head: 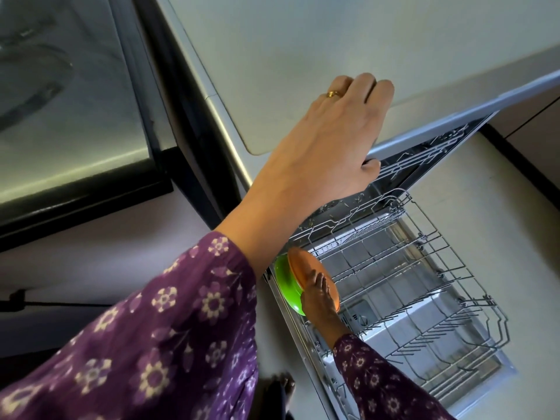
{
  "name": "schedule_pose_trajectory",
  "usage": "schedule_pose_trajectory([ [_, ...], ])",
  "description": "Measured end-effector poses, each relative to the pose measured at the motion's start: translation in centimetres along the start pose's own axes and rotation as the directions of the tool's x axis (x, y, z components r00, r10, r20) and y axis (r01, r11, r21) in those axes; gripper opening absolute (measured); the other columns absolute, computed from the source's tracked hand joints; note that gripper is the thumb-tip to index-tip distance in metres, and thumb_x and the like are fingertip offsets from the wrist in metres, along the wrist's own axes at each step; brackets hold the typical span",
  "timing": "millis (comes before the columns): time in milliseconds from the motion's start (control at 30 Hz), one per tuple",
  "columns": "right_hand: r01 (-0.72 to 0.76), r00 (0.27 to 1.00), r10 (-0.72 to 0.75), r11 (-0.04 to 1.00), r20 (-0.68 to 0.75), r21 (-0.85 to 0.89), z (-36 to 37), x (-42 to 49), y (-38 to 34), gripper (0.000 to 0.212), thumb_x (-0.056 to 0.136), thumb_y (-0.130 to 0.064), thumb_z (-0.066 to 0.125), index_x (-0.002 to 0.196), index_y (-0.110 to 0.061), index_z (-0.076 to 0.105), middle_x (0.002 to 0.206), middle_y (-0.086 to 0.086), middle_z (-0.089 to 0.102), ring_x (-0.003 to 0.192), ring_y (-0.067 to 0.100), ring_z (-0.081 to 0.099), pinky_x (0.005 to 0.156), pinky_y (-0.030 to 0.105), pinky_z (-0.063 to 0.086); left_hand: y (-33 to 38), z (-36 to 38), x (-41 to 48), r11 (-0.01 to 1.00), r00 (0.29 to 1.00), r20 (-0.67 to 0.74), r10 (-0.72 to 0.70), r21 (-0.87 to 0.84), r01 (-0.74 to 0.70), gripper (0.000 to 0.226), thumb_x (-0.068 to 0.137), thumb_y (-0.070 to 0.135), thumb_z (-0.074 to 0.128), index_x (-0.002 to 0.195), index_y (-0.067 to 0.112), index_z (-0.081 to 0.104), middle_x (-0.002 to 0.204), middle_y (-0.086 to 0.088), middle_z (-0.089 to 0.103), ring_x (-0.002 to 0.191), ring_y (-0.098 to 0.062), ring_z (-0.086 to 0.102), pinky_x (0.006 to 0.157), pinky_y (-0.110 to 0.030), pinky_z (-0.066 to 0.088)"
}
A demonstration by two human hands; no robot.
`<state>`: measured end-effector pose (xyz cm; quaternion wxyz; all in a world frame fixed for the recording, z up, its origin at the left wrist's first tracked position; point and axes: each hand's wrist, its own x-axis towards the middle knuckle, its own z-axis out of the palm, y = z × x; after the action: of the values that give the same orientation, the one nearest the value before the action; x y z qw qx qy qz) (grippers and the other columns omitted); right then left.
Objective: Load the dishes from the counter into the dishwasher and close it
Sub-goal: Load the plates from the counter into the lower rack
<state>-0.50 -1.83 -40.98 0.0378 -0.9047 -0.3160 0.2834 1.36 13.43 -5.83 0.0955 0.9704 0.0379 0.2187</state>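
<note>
From the head camera we are looking down past the bench [288, 40], whose pale top is filling the upper part of the view, and we are seeing the left hand [333, 140] resting palm down on its rounded corner. Its fingers are lying forward across the surface and holding nothing, its thumb is hanging over the front edge, and a gold ring [333, 93] is showing on one finger. Below that edge the dishwasher [454, 115] is standing open: the upper rack [424, 156] is sitting inside the opening, while the lower rack [454, 259] is standing pulled out over the lowered door. The right hand [319, 295] is reaching in at the near left corner of that lower rack, its fingers curling over the face of an orange plate [300, 265] and gripping it. A green plate [288, 283] is standing pressed against the orange one on its left, and both are on edge at the rack's corner; we cannot tell whether they are already sitting between the wire tines. Both arms are wearing purple sleeves [151, 328] printed with pale flowers. To the left of the bench a glass panel [60, 101] in a black frame is lying at an angle, and pale floor [500, 192] is showing to the right of the dishwasher
</note>
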Motion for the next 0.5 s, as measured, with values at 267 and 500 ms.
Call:
schedule_pose_trajectory([
  [267,0.059,0.998,-0.062,0.994,0.030,0.091,-4.6,-7.4,-2.2,0.075,0.096,-0.020,0.047,0.149,-0.006,-0.004,0.158,0.014,0.002,0.145,0.027,0.009,0.114,0.033,0.024,0.4,0.2,-0.1,0.999,0.998,0.054,-0.035,-0.037,0.037,0.049,0.076,0.035,0.066,0.113,0.009,0.047,0.110,-0.003,0.048,0.099,-0.015,0.043,0.088,-0.024,0.042],
  [500,0.172,0.981,-0.163,0.982,-0.108,0.077,-11.8,-16.0,-7.4,0.073,0.092,-0.024,0.044,0.150,-0.013,0.002,0.156,0.004,0.011,0.142,0.023,0.019,0.114,0.032,0.020,1.7,-4.1,-4.3,0.966,0.976,0.086,-0.200,-0.147,0.211,0.039,0.078,0.025,0.061,0.112,0.007,0.053,0.109,-0.008,0.055,0.098,-0.027,0.051,0.087,-0.038,0.045],
])
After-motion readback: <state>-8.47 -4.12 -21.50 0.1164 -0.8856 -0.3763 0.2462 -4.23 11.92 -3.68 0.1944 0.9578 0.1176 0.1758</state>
